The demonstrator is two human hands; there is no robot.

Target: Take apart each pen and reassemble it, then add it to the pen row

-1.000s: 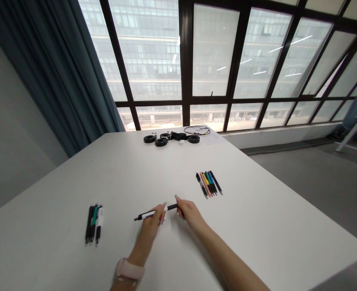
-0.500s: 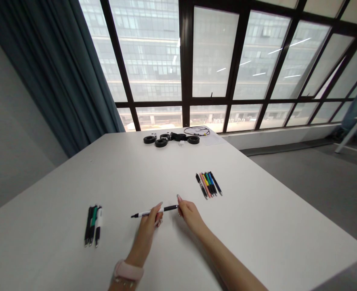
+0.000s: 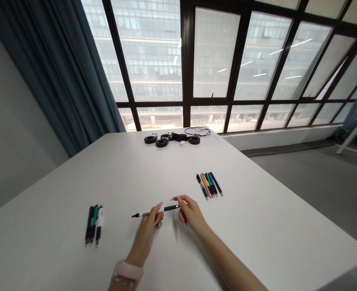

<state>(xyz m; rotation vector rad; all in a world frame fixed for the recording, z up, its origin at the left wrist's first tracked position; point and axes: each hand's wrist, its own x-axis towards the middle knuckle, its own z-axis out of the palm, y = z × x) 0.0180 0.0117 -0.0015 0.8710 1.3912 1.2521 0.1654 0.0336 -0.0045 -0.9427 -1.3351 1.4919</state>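
Observation:
My left hand [image 3: 150,226] pinches a black-and-white pen [image 3: 142,213] near its middle and holds it level just above the white table [image 3: 257,226]. My right hand [image 3: 189,210] is at the pen's right end, fingertips touching or just off the black tip. To the left lie three pens [image 3: 94,224] side by side. To the right of my hands lies a row of several coloured pens [image 3: 209,184].
Black round rolls [image 3: 160,140] and a thin black cable [image 3: 197,130] sit at the table's far edge by the windows. A dark teal curtain [image 3: 60,72] hangs at the left. Grey floor lies past the table's right edge.
The pen has levelled out and shifted slightly left in my left hand. My right hand's fingers have loosened and spread at the pen's right end.

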